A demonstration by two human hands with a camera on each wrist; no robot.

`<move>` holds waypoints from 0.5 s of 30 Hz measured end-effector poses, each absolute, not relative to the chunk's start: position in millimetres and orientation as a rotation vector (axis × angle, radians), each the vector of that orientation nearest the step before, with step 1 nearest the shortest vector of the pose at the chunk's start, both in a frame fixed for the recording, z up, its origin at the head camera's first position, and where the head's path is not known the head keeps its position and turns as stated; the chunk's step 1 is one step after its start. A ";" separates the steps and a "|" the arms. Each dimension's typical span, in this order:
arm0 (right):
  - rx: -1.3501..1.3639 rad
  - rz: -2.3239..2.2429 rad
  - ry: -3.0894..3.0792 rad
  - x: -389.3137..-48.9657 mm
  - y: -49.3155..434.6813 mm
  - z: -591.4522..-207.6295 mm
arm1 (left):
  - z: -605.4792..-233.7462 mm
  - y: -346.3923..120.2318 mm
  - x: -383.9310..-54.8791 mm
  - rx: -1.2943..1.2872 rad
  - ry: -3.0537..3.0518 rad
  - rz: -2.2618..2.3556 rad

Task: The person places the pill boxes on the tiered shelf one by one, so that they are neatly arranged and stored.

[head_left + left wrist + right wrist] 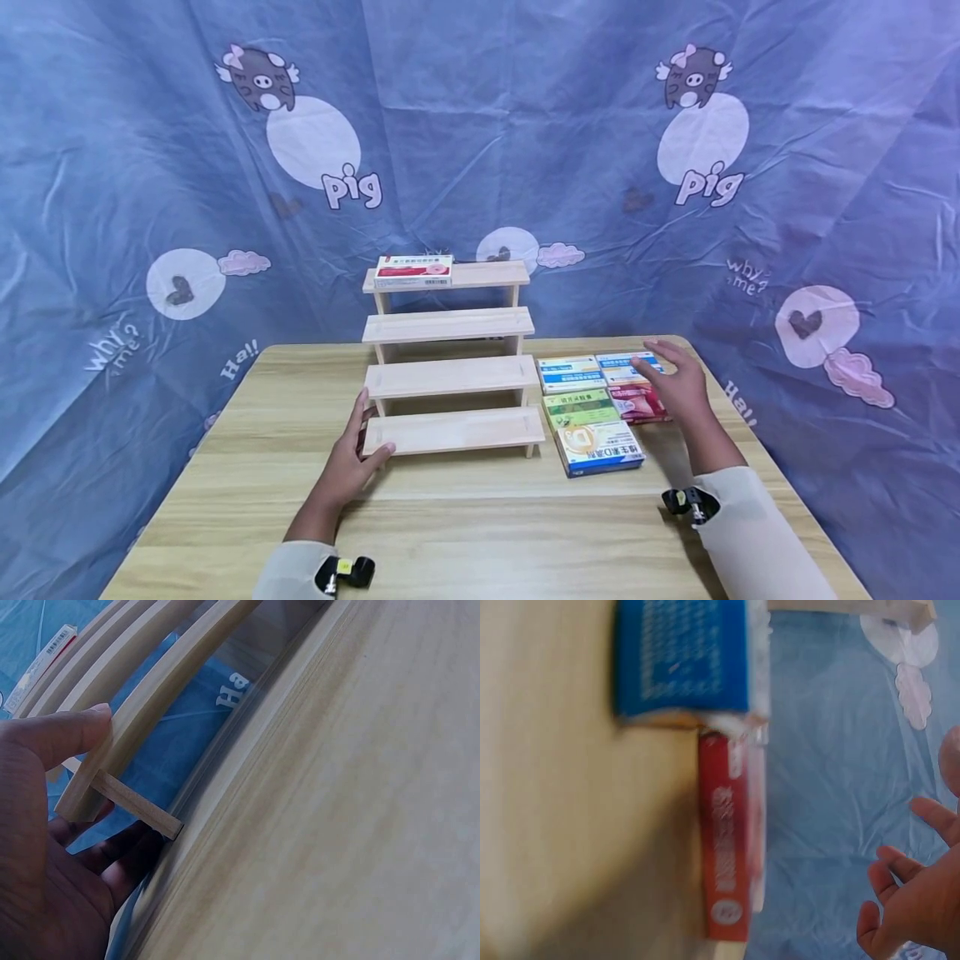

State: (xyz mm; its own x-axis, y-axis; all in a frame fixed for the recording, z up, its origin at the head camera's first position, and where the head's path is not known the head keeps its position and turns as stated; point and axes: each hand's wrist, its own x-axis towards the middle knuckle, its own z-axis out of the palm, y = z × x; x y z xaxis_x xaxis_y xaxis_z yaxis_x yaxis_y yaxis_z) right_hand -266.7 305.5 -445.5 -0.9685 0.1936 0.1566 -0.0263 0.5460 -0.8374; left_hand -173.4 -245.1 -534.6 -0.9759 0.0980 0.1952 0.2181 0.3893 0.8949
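A pale wooden stepped rack (456, 433) stands mid-table. My left hand (347, 468) grips the left end of its lowest step, thumb on top; the left wrist view shows the other fingers (127, 859) below, partly in shadow. My right hand (681, 390) hovers, fingers spread, over the right side of a group of medicine boxes, touching none that I can see. Under it lie a blue-and-white box (621, 361) and a red box (639, 403). Beside them are another blue-and-white box (572, 377), a green box (579, 408) and a white vitamin D box (600, 450).
A white-and-red medicine box (412, 271) lies at the left of the rack's top step. The boxes sit just right of the rack on the wooden table (480, 533). Behind the table's far edge hangs a blue printed cloth (465, 150).
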 end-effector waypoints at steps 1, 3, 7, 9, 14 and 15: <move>-0.150 1.387 -2.564 -265.2 307.8 -447.0 | -534.7 -245.1 -173.5 -0.288 -2.526 -1.653; -0.149 1.379 -2.572 -262.2 312.1 -450.1 | -534.8 -245.0 -173.2 -0.286 -2.531 -1.651; -0.142 1.377 -2.570 -258.3 320.8 -456.9 | -535.2 -244.9 -173.0 -0.277 -2.536 -1.639; -0.136 1.365 -2.570 -256.9 324.5 -459.8 | -535.4 -244.8 -172.9 -0.272 -2.539 -1.633; -0.182 1.351 -2.626 -253.9 332.3 -465.1 | -534.4 -244.3 -172.7 -0.264 -2.544 -1.632; -0.193 1.351 -2.638 -253.2 333.2 -466.0 | -534.3 -244.3 -172.6 -0.264 -2.545 -1.632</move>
